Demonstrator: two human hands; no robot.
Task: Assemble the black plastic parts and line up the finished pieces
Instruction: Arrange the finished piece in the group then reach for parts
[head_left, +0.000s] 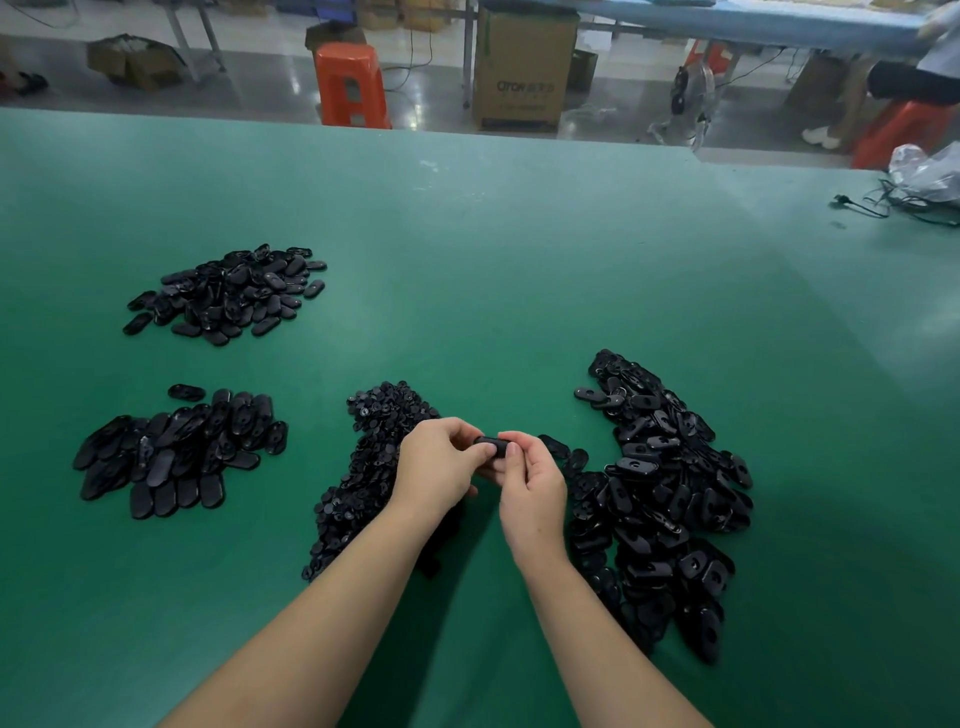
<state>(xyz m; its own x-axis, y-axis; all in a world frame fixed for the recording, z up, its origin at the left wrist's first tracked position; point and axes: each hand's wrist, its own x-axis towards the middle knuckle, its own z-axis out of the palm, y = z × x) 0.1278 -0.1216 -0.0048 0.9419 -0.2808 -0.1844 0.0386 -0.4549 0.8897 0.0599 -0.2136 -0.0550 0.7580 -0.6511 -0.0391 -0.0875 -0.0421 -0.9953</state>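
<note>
My left hand (440, 467) and my right hand (531, 483) meet above the green table (493, 249) and both pinch one black oval plastic part (492, 446) between their fingertips. A strip of small round black pieces (363, 467) lies under and left of my left hand. A big heap of oval shells with holes (660, 499) spreads to the right of my right hand. At the near left, oval pieces (176, 457) lie partly in overlapping rows.
Another loose pile of black oval parts (228, 293) sits at the far left. A plastic bag and black cable (914, 187) lie at the table's far right edge. Beyond the table stand an orange stool (352, 85), a cardboard box (524, 67) and a person (924, 67).
</note>
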